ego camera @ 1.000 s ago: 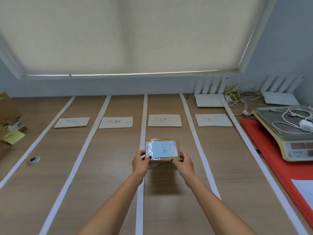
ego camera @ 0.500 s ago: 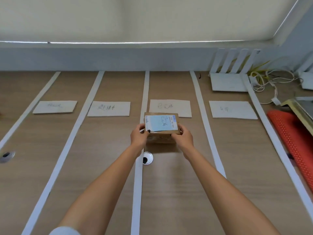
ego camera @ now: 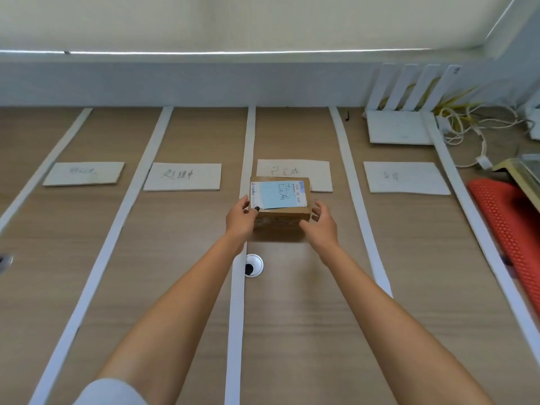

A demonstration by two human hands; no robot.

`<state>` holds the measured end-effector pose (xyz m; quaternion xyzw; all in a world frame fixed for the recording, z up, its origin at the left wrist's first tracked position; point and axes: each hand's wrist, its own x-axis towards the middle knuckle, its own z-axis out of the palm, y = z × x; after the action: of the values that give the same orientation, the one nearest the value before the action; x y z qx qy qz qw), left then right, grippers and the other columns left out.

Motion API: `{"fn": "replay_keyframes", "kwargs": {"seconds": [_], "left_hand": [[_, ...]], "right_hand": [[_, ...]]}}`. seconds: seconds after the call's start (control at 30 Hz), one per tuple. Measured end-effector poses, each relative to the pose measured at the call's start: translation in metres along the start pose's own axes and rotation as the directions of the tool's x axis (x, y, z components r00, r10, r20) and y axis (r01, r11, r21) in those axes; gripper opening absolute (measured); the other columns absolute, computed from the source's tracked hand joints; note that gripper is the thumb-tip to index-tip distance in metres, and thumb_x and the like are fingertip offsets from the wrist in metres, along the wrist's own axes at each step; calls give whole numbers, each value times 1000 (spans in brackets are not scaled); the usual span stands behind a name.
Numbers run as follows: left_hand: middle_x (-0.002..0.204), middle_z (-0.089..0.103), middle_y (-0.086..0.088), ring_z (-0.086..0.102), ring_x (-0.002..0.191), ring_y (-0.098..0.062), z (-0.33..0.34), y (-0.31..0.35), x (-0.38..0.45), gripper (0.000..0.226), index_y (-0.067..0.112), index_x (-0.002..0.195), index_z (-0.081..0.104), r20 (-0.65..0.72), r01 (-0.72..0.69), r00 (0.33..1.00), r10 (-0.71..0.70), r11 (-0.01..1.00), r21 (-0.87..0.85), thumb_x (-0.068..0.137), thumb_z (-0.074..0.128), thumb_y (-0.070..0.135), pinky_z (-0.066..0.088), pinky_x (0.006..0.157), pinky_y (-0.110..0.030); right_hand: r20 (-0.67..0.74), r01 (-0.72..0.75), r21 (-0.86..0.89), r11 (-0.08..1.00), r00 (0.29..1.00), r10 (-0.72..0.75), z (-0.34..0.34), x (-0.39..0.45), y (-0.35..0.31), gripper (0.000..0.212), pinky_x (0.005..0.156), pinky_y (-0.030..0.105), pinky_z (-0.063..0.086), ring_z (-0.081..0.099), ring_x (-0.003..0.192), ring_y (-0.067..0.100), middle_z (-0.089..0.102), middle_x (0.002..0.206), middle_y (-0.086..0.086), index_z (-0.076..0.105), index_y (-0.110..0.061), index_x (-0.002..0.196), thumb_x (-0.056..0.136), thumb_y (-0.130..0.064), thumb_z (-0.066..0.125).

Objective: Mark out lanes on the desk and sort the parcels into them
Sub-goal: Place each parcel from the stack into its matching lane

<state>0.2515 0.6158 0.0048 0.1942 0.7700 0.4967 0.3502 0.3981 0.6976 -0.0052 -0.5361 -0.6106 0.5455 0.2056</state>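
Observation:
A small brown cardboard parcel [ego camera: 280,197] with a white label and a blue note on top sits in the third lane of the desk [ego camera: 292,331]. Its far edge overlaps that lane's handwritten paper card [ego camera: 292,170]. My left hand [ego camera: 239,218] holds the parcel's left end, with the thumb on the near top corner. My right hand [ego camera: 321,226] hovers at the right end with its fingers spread and loose. White tape strips [ego camera: 236,317] divide the wood into lanes. The other lanes carry cards [ego camera: 182,176] too.
A round white cable grommet [ego camera: 253,266] lies just behind my left wrist, beside the middle strip. At the back right stand a white router [ego camera: 398,130] and tangled cables [ego camera: 467,124]. A red mesh mat [ego camera: 508,226] and a scale's corner [ego camera: 517,171] fill the right edge.
The parcel has gone forward and down into the third lane against its card. My right hand has loosened from the box's right end; the left still holds.

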Motion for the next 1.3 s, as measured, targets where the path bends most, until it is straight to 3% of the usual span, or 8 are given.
{"fn": "replay_keyframes", "kwargs": {"seconds": [0.17,0.37,0.6,0.83,0.97,1.07,1.3], "left_hand": [[141,47,-6,48,122,-20,-12,9,-48,53,15,142,38,-52,21,998,-21,1000,2,92,46,-1,39,94,-27],[139,49,-7,48,127,-23,-12,13,-132,55,16,140,42,45,-42,998,40,998,39,90,49,-5,44,103,-36],[139,48,-5,44,129,-22,-22,5,-227,59,21,140,40,102,-137,986,129,987,85,88,52,-5,42,99,-31],[139,48,-6,47,126,-22,-81,-14,-299,57,19,139,42,54,-164,986,158,981,108,88,53,-4,44,91,-24],[140,47,-8,45,128,-24,-121,-16,-322,55,17,140,40,6,-178,984,178,978,110,90,52,-3,44,101,-34],[139,47,-8,45,128,-23,-151,-18,-333,54,16,141,40,-19,-197,980,200,977,86,91,51,-2,44,101,-34],[133,52,-6,49,121,-20,-239,-43,-333,54,17,138,43,-6,-218,976,218,976,-11,89,48,-4,45,93,-28]], "right_hand": [[49,-58,-10,998,997,59,-17,-43,-5,67,96,31,42,45,128,24,41,145,9,29,-14,145,86,-9,61],[111,-21,-21,1000,994,23,-32,-126,-16,65,82,25,42,53,107,18,46,138,10,33,-14,143,85,-3,60],[143,60,-11,998,988,-58,-36,-218,-22,62,85,25,44,52,115,22,46,136,10,34,-18,141,87,-3,59],[224,160,7,987,962,-157,7,-292,-34,61,85,27,45,54,108,20,50,133,11,37,-16,140,85,-2,60],[267,207,16,978,942,-204,36,-327,-47,61,80,25,46,51,107,19,48,134,12,36,-16,140,86,-1,59],[290,232,25,972,929,-229,58,-349,-55,61,82,26,46,50,106,17,48,132,11,36,-16,140,85,-1,58],[228,226,47,973,946,-231,121,-395,-62,59,83,27,45,55,104,19,50,129,10,39,-15,138,84,-1,57]]}}
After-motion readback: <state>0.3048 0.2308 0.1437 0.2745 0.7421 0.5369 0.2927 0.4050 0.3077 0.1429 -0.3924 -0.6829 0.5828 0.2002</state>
